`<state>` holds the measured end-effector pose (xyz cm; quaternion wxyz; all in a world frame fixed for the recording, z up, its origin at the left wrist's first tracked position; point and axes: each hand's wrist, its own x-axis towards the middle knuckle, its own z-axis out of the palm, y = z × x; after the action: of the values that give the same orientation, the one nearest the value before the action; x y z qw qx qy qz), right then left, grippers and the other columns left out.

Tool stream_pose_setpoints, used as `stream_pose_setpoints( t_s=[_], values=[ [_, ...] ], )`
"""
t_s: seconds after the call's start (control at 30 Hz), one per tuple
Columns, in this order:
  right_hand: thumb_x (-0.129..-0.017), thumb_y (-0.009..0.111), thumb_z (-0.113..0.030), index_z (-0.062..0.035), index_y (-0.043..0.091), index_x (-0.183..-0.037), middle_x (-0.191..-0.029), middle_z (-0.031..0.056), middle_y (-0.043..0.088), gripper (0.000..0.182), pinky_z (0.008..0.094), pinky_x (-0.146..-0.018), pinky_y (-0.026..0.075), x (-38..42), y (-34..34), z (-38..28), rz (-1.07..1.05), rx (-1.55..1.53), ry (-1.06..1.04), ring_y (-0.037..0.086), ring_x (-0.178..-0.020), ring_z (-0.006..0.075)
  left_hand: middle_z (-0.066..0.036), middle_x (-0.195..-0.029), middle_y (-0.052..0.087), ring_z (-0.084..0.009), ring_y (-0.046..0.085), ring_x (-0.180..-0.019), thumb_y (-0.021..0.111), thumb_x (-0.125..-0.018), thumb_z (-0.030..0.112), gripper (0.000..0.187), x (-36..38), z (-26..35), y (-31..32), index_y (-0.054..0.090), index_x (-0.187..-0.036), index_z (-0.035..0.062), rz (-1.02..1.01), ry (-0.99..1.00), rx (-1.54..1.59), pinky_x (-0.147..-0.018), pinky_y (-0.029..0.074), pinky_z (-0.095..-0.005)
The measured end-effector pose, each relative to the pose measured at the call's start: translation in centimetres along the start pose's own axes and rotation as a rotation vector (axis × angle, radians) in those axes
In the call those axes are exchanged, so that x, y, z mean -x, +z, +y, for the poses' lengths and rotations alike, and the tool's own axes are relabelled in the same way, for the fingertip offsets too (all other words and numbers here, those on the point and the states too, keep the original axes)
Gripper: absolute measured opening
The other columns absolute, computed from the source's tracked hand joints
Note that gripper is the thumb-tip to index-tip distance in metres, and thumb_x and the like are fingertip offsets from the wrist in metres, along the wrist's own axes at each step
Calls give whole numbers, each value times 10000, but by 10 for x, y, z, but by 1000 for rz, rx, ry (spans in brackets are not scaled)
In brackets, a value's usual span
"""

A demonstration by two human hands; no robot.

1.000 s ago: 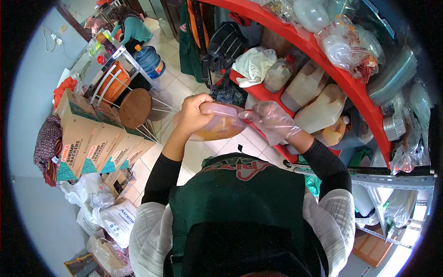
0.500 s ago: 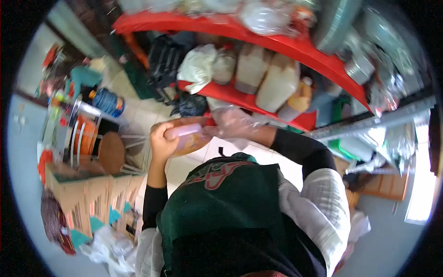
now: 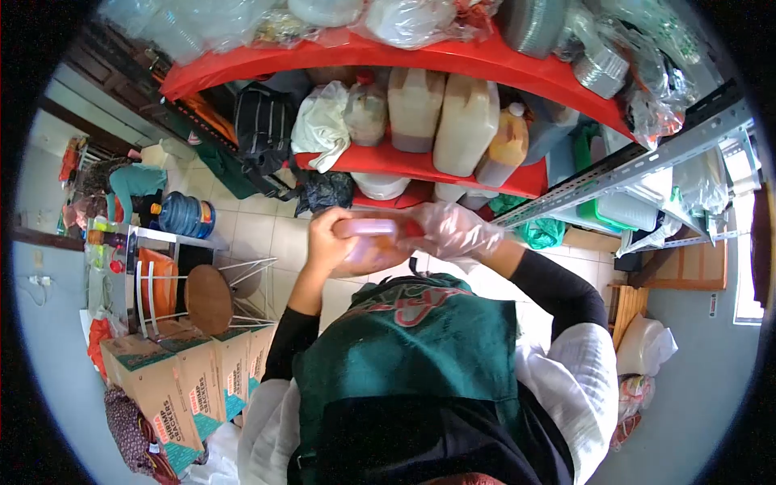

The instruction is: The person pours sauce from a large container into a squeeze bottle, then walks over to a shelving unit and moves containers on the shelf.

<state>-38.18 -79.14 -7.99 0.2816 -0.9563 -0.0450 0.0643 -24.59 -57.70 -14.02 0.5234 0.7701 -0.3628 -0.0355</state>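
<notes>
My left hand (image 3: 327,236) is wrapped round the pink handle of a see-through jar (image 3: 370,257), which lies on its side in front of my apron. Its contents look yellowish brown but are blurred. At the jar's right end is a red lid (image 3: 411,229). My right hand (image 3: 454,229), in a clear plastic glove, closes round that lid; the glove partly hides the fingertips.
Ahead stands a red-covered shelf (image 3: 388,160) holding jerrycans (image 3: 467,125) and a bottle of orange liquid (image 3: 506,145). Left are a round stool (image 3: 208,299), a blue water gallon (image 3: 186,217) and stacked cartons (image 3: 166,380). A person in teal (image 3: 136,184) bends at far left.
The jar has shifted right in view and sits more level. My gloved right hand has moved right with it, at the lid end. The whole view has turned slightly and become sharper.
</notes>
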Motion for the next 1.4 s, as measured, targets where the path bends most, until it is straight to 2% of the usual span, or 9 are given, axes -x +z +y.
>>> stream_pose_setpoints(
  t_s=[0.07, 0.17, 0.2, 0.3, 0.5, 0.73, 1.13, 1.3, 1.4],
  values=[
    [-806, 597, -436, 19, 599, -968, -818, 229, 622, 483, 442, -727, 482, 1, 7, -9, -37, -75, 368, 612, -813, 369, -74, -695, 588, -268, 573, -693, 678, -521, 43, 208, 0, 7, 9, 575, -701, 68, 33, 136, -124, -676, 434, -364],
    [-802, 621, -369, 1, 579, -1021, -765, 235, 592, 433, 448, -638, 470, 6, 27, -4, 81, 6, 316, 595, -711, 383, -52, -688, 587, -264, 564, -681, 679, -523, 43, 203, -6, 14, 9, 570, -684, 99, 38, 279, -187, -687, 404, -368],
    [-793, 629, -409, -17, 564, -1061, -794, 194, 592, 479, 433, -620, 475, 12, 31, -7, 315, 97, 97, 592, -673, 358, -53, -686, 586, -263, 564, -680, 676, -525, 42, 200, -8, 11, 4, 567, -683, 98, 20, 287, -170, -688, 404, -367],
    [-781, 623, -442, -39, 549, -1098, -809, 148, 584, 518, 415, -579, 479, 10, 15, -20, 325, 226, -175, 592, -643, 313, -55, -673, 574, -250, 556, -669, 681, -551, 48, 190, -8, 2, -8, 555, -689, 82, -51, 216, -98, -683, 417, -344],
    [-771, 626, -426, -45, 603, -891, -615, 85, 562, 400, 376, -501, 476, -9, 23, -28, 182, 337, -331, 584, -545, 270, -56, -658, 564, -226, 555, -636, 689, -577, 49, 183, 2, -14, -29, 545, -690, 67, -155, 74, 99, -649, 432, -318],
    [-776, 629, -366, -85, 579, -1002, -858, 147, 624, 363, 435, -612, 510, -40, 50, -47, 56, 295, 76, 622, -729, 324, -69, -675, 588, -270, 565, -649, 691, -554, 47, 191, 11, -8, -52, 545, -670, 87, 65, 289, -104, -642, 412, -352],
    [-772, 581, -195, -24, 556, -940, -679, 212, 588, 241, 482, -577, 466, -73, 103, -62, 357, 105, 115, 589, -632, 394, -58, -628, 543, -261, 550, -638, 692, -551, 57, 181, 36, -27, -81, 558, -659, 112, 202, 335, -96, -722, 386, -379],
    [-808, 590, -393, 23, 416, -1235, -748, 207, 597, 621, 441, -649, 482, -76, 91, -75, 212, 125, 239, 609, -736, 355, -70, -669, 576, -280, 567, -680, 705, -535, 70, 204, 39, -30, -94, 570, -684, 108, 272, 302, -169, -720, 396, -396],
    [-778, 649, -365, 29, 388, -1258, -835, 176, 607, 674, 404, -662, 493, -66, 84, -76, 482, -62, 137, 612, -741, 342, -86, -723, 606, -294, 582, -700, 723, -531, 87, 258, 50, -57, -101, 601, -759, 78, 285, 175, -144, -708, 431, -388]
  ],
)
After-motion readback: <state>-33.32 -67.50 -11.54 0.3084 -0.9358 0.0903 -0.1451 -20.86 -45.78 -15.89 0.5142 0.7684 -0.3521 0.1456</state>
